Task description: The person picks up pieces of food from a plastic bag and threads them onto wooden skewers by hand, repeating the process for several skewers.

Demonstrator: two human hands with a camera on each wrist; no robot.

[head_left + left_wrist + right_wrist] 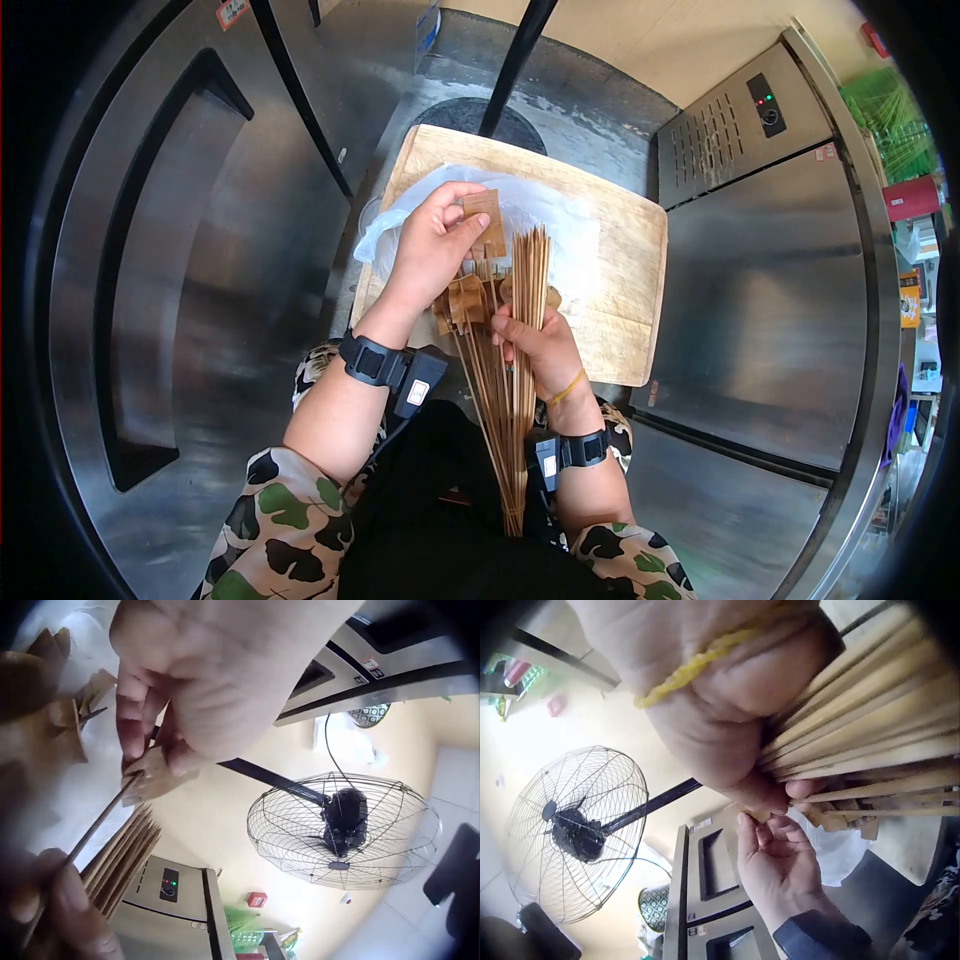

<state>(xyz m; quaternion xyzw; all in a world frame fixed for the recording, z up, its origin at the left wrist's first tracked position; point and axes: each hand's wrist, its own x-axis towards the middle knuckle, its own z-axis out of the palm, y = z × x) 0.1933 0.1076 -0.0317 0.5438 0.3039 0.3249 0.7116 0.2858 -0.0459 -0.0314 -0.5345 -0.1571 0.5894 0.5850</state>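
Note:
My left hand (428, 245) pinches a thin brown square sheet of food (484, 224), which looks like dried tofu, between thumb and fingers. In the left wrist view, a single bamboo skewer (105, 817) meets the sheet at its tip. My right hand (545, 352) grips a thick bundle of bamboo skewers (531, 265), points upward, with the single skewer by its thumb. Left of this bundle lean several skewers bearing folded brown sheets (465, 300); their lower ends run down toward the lap. More brown pieces (94, 694) lie on a clear plastic bag (565, 245).
Beneath the bag is a wooden board (625, 335). Steel cabinets stand close by on the left (240, 270) and right (760, 310). A black pole (515, 70) rises behind the board, and a caged fan (346, 814) shows in both wrist views.

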